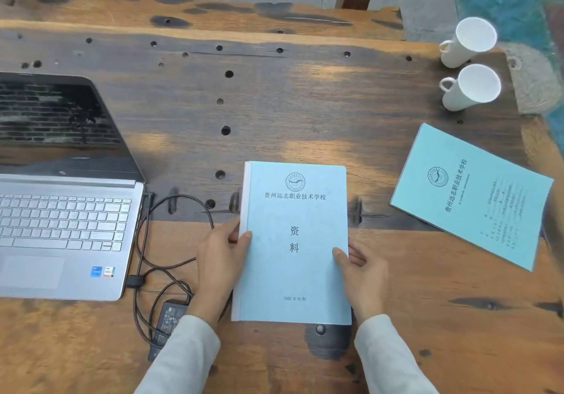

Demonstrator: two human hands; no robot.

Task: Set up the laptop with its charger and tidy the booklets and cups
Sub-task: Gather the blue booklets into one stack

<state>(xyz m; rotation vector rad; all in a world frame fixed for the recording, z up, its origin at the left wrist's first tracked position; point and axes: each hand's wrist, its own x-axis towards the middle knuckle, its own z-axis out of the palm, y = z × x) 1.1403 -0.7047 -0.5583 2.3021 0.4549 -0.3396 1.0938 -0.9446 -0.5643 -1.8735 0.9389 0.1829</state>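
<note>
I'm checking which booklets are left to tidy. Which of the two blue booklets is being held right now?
The upright booklet in front of the person, gripped at its sides by the left hand and right hand. The other booklet lies skewed and untouched on the right.

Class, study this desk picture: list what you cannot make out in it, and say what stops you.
Head view:
- Laptop: left part cut off by the frame edge.
- Charger brick: label too small, partly behind the left sleeve.
- Tilted booklet: small print unreadable.
- Cups: insides washed out white.
</note>
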